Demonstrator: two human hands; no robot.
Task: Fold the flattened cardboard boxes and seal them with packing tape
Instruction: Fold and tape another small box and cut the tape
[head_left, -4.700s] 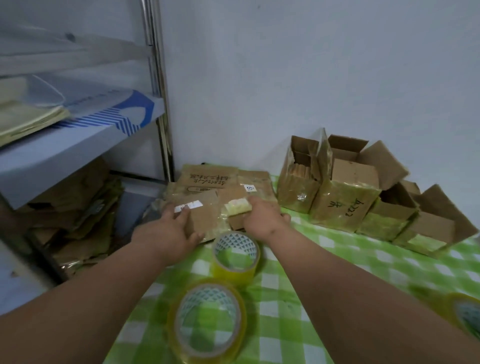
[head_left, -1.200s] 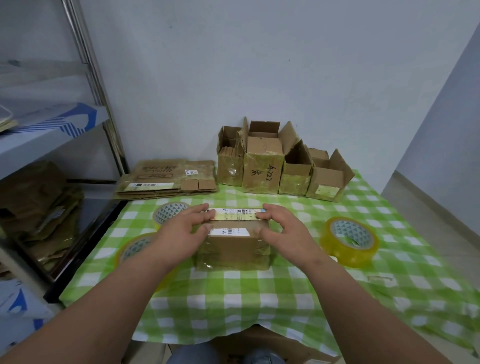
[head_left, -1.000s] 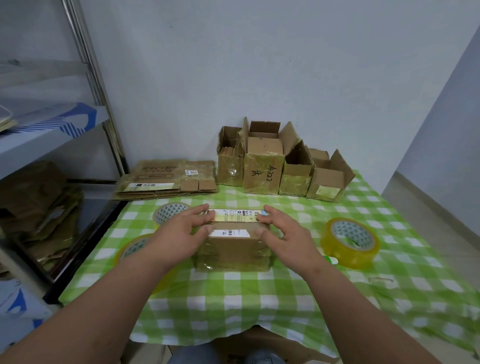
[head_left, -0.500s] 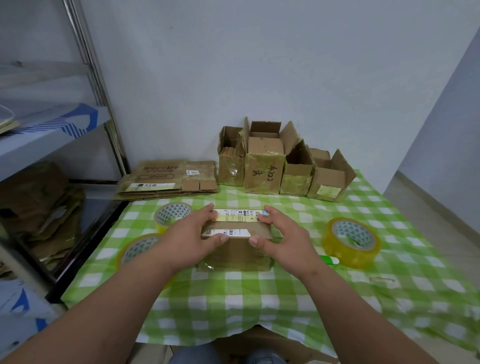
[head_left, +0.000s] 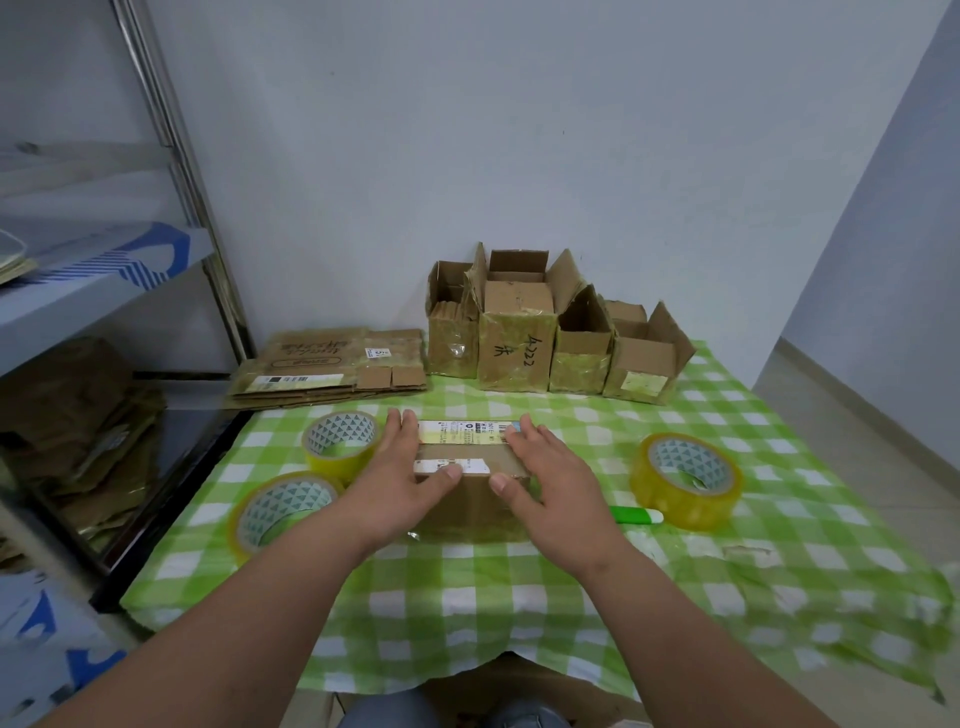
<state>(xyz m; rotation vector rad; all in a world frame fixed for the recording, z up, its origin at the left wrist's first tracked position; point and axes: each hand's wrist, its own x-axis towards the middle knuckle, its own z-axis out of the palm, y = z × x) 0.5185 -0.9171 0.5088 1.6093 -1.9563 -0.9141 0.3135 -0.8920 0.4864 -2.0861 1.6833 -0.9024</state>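
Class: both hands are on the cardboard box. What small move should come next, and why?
Probably the right hand reaches for the tape roll beside it. Both hands, the left hand included, rest flat on the box, and no tape is in hand.

Matt brown cardboard box (head_left: 470, 499) with paper labels, glossy yellowish tape rolls (head_left: 684, 479), checked cloth tablecloth (head_left: 467, 597), shiny metal shelf post (head_left: 179, 176)
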